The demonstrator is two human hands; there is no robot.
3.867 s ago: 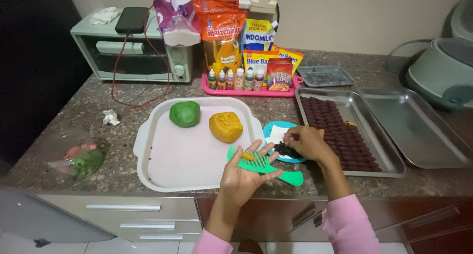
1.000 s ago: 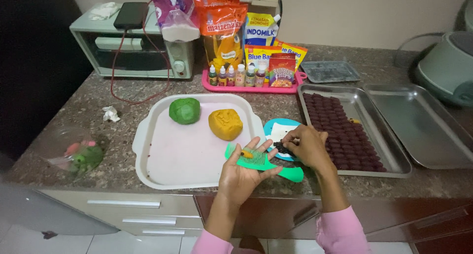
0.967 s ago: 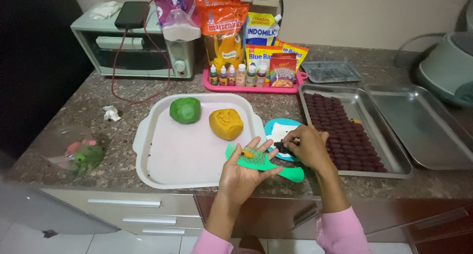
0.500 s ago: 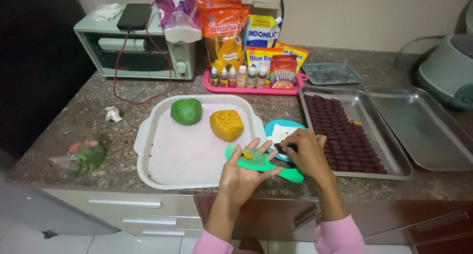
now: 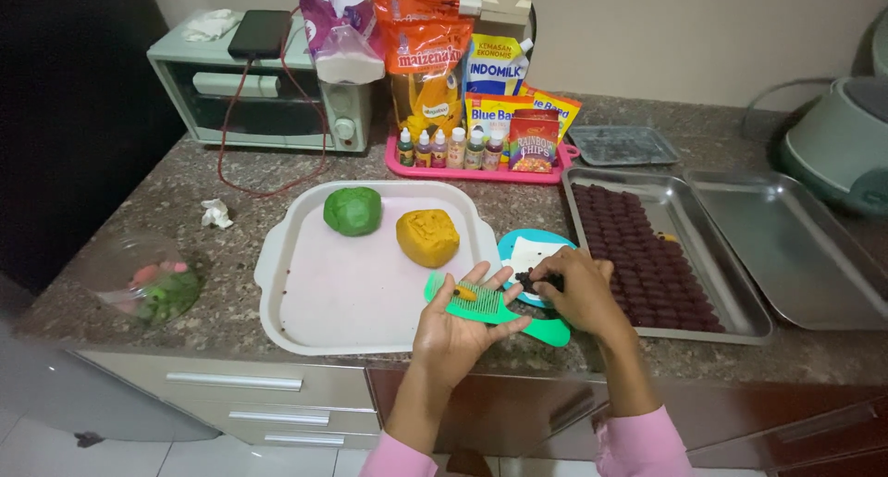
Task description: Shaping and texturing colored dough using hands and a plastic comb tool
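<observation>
Left hand [image 5: 455, 329] lies palm up over the front edge of the white tray [image 5: 305, 301], fingers spread open, with a green comb [image 5: 495, 310] resting flat across the palm; a small piece of orange dough [image 5: 464, 293] sits on the comb's teeth. The comb's handle end reaches past the palm to the right, over the tabletop [image 5: 185, 209]. Right hand [image 5: 581, 290] is just beside the left, its fingers pinched closed over small dark bits [image 5: 535, 279] on a round teal plate [image 5: 514, 247]; whether a bit is actually gripped cannot be told, as the fingertips cover it. A white square of paper [image 5: 536, 252] lies on the same plate. On the white tray, a green dough ball [image 5: 352, 210] and an orange dough lump [image 5: 427, 237] stand near each other but apart. Right of the plate, a metal baking tray [image 5: 740, 318] carries close rows of dark pieces [image 5: 638, 250]; a second metal tray [image 5: 795, 246] sits touching it on the right. At the back: a pale green toaster oven [image 5: 268, 107] with a phone [image 5: 259, 33] on top, a pink tray [image 5: 481, 172] holding small bottles [image 5: 449, 148] and packets [image 5: 532, 139]. A clear plastic bag [image 5: 139, 283] lies at the left front of the tabletop
</observation>
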